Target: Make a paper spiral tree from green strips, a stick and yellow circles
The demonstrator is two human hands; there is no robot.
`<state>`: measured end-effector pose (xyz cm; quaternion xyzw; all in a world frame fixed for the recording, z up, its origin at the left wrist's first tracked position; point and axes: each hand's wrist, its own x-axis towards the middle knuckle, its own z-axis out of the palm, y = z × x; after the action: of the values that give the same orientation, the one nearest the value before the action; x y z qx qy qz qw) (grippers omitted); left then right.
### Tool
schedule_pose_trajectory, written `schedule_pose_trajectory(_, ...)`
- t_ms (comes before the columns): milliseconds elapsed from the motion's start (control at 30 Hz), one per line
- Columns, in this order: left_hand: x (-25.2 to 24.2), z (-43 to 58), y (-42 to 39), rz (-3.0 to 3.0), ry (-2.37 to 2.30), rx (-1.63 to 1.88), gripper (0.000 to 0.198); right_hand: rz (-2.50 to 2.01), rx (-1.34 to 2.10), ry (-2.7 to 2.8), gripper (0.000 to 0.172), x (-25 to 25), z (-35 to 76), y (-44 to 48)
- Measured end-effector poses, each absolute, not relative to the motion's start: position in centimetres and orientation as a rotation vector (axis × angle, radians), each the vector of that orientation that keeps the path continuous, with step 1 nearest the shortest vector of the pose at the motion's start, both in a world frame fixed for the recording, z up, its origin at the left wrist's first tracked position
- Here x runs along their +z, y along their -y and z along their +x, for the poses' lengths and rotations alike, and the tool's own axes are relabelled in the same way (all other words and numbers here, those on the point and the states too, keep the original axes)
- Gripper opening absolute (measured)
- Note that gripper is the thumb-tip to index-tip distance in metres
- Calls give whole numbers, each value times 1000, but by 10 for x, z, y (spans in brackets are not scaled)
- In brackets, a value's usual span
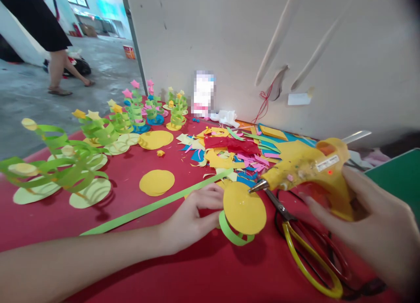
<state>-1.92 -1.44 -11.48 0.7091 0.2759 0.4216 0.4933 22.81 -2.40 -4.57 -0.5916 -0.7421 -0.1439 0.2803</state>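
Note:
A yellow paper disc with a curled green paper strip under it is held up by my left hand, whose fingers are closed at its left edge. My right hand is wrapped round the handle of a yellow hot glue gun; a clear glue stick pokes out of its back. The metal nozzle is at the disc's upper right edge, and small glossy spots show on the disc's middle. Below the gun lie scissors with one yellow and one red handle.
A long green paper strip runs across the red table. Behind it lie yellow discs and a heap of paper scraps. Several finished paper spirals with stars stand at left. A person's legs show beyond.

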Motion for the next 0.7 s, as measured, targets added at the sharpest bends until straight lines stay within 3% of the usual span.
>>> schedule_pose_trajectory(700, -111, -18, 15, 1694, -659, 1012, 27, -1561, -509, 1992, 42, -45, 233, 27)
